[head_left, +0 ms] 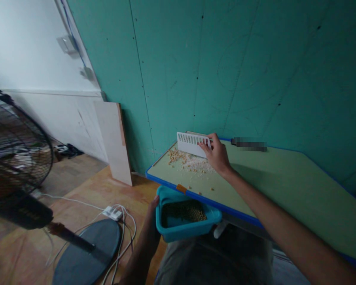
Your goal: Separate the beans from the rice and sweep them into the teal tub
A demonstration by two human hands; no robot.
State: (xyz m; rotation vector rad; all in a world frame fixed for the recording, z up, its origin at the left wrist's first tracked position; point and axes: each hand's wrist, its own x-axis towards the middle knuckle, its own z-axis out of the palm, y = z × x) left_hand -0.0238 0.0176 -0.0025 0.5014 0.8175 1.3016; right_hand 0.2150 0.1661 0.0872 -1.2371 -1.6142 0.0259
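My right hand [215, 152] grips a white slotted plastic plate [192, 149], held on edge on the pale green tabletop [255, 178] near its back left. In front of the plate lie yellowish beans [175, 155] and a spread of white rice-like grains [198, 163]; a few loose beans are scattered toward the front edge. My left hand [152, 215] holds a blue plastic basin [186, 233] by its left side, just below the table's front edge. Inside the basin are dark green small grains [178, 209] and some yellowish beans [199, 214].
A standing fan [17, 158] is at the left, its round base [89, 253] on the floor beside a white power strip [112, 213] and loose cables. A white board [114, 142] leans against the green wall [178, 71]. A dark, blurred-out object [249, 144] lies at the table's back.
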